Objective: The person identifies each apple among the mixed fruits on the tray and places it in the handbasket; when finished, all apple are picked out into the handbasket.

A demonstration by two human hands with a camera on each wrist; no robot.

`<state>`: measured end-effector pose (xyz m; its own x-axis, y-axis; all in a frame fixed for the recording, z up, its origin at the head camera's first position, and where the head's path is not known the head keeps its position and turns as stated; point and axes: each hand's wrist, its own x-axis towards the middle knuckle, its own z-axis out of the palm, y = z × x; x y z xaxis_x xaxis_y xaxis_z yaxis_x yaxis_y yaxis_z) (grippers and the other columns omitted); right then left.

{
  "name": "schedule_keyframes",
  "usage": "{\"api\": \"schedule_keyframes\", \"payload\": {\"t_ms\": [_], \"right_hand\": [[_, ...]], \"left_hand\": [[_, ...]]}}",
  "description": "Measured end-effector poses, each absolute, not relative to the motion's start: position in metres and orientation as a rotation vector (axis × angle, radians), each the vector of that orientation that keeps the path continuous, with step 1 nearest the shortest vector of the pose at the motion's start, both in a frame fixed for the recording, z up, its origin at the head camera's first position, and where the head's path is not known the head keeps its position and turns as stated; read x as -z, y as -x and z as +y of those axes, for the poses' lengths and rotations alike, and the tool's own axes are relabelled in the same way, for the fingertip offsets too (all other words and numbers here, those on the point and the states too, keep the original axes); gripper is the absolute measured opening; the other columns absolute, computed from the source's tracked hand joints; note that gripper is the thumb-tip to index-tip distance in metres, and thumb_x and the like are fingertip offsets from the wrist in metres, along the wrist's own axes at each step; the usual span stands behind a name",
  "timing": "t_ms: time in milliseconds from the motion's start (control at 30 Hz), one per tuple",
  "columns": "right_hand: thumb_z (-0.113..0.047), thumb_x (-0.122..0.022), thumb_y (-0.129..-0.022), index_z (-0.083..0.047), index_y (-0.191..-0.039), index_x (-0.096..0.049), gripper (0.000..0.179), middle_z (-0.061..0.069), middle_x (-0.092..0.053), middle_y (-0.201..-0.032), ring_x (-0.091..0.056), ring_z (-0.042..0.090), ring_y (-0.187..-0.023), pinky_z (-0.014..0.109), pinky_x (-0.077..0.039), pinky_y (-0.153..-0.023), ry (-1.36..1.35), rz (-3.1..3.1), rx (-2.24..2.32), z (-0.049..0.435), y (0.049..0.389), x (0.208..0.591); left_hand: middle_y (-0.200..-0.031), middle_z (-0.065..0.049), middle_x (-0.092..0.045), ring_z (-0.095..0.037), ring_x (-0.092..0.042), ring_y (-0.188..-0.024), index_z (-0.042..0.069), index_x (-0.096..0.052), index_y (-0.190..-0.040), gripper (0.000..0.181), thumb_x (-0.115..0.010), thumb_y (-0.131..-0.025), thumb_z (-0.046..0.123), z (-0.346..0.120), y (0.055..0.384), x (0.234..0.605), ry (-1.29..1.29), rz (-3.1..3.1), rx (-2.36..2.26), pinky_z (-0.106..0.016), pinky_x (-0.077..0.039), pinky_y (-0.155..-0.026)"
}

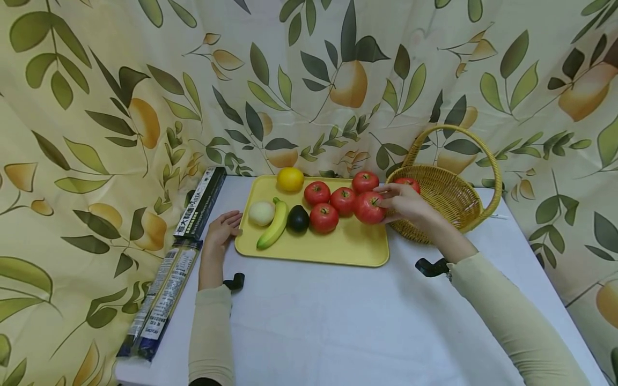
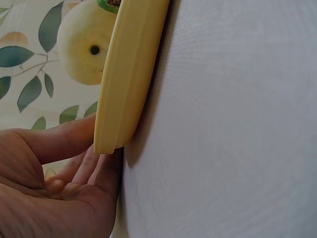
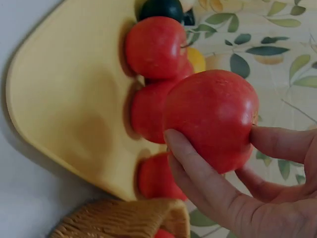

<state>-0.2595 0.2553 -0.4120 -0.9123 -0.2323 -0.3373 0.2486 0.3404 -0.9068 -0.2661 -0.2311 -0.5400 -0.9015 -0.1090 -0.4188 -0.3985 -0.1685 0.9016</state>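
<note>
My right hand (image 1: 405, 203) grips a red apple (image 3: 213, 119) between thumb and fingers, raised over the right side of the yellow tray (image 1: 347, 249). Several more apples (image 1: 324, 218) sit on the tray below and beside it. Toward the tray's left lie a green-yellow banana (image 1: 273, 228), a dark avocado (image 1: 298, 219), a pale round fruit (image 1: 262, 213) and a yellow lemon-like fruit (image 1: 290, 179). At the tray's left edge, my left hand (image 1: 222, 230) touches the rim with extended fingers; in the left wrist view the thumb (image 2: 69, 139) meets the rim.
A wicker basket (image 1: 434, 198) with a tall handle stands just right of the tray, one red apple (image 1: 408, 183) inside. Along the table's left edge lie a black pasta box (image 1: 200, 203) and long plastic packs (image 1: 161, 297). A patterned curtain (image 1: 309, 80) hangs behind.
</note>
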Motion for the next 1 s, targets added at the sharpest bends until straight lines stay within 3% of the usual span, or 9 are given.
{"api": "schedule_keyframes", "payload": {"t_ms": [333, 567, 733, 1000], "right_hand": [[-0.005, -0.056, -0.105, 0.004, -0.157, -0.036, 0.057, 0.031, -0.039, -0.154, -0.055, 0.050, -0.128, 0.050, -0.061, -0.091, -0.045, 2.226, 1.611, 0.275, 0.259, 0.394], [-0.007, -0.058, -0.104, 0.004, -0.158, -0.034, 0.059, 0.031, -0.036, -0.155, -0.063, 0.036, -0.114, 0.043, -0.065, -0.084, -0.089, 2.249, 1.586, 0.289, 0.261, 0.390], [-0.007, -0.057, -0.105, 0.004, -0.159, -0.031, 0.060, 0.031, -0.033, -0.157, -0.063, 0.034, -0.113, 0.043, -0.065, -0.083, -0.117, 2.251, 1.586, 0.298, 0.262, 0.390], [-0.007, -0.055, -0.105, 0.004, -0.160, -0.030, 0.061, 0.032, -0.029, -0.159, -0.055, 0.044, -0.125, 0.047, -0.063, -0.089, -0.185, 2.275, 1.563, 0.313, 0.262, 0.390]], "left_hand": [[-0.159, -0.017, -0.047, -0.027, -0.047, -0.146, 0.005, -0.042, -0.159, 0.077, -0.056, -0.089, -0.025, -0.233, 0.267, 0.539, 0.599, 1.905, -2.168, -0.033, -0.042, -0.119], [-0.159, -0.016, -0.047, -0.027, -0.047, -0.146, 0.006, -0.042, -0.159, 0.077, -0.056, -0.089, -0.025, -0.233, 0.266, 0.540, 0.595, 1.903, -2.170, -0.033, -0.042, -0.118], [-0.158, -0.016, -0.048, -0.027, -0.048, -0.145, 0.006, -0.043, -0.158, 0.078, -0.057, -0.088, -0.025, -0.233, 0.266, 0.540, 0.586, 1.924, -2.162, -0.033, -0.043, -0.118], [-0.159, -0.018, -0.048, -0.028, -0.047, -0.146, 0.004, -0.042, -0.158, 0.077, -0.055, -0.088, -0.026, -0.230, 0.265, 0.539, 0.567, 1.925, -2.167, -0.034, -0.042, -0.118]]}}
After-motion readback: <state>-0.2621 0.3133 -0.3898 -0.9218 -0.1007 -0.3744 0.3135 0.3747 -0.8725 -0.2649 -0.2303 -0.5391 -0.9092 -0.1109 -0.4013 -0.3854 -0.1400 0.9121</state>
